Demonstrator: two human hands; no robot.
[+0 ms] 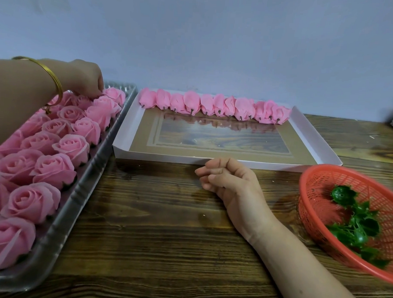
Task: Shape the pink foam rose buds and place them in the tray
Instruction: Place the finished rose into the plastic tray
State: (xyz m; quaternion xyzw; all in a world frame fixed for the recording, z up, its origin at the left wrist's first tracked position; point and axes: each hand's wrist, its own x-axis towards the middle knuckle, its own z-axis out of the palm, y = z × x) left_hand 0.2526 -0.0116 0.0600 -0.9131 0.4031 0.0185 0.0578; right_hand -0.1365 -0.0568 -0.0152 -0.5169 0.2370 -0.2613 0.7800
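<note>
Rose buds [206,105] in white tray [280,166], dark wooden table [154,214], pale wall [196,36]

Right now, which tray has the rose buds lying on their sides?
The white cardboard tray in the middle: its buds lie in one row along the far wall. The roses in the clear plastic tray on the left sit face up.
</note>
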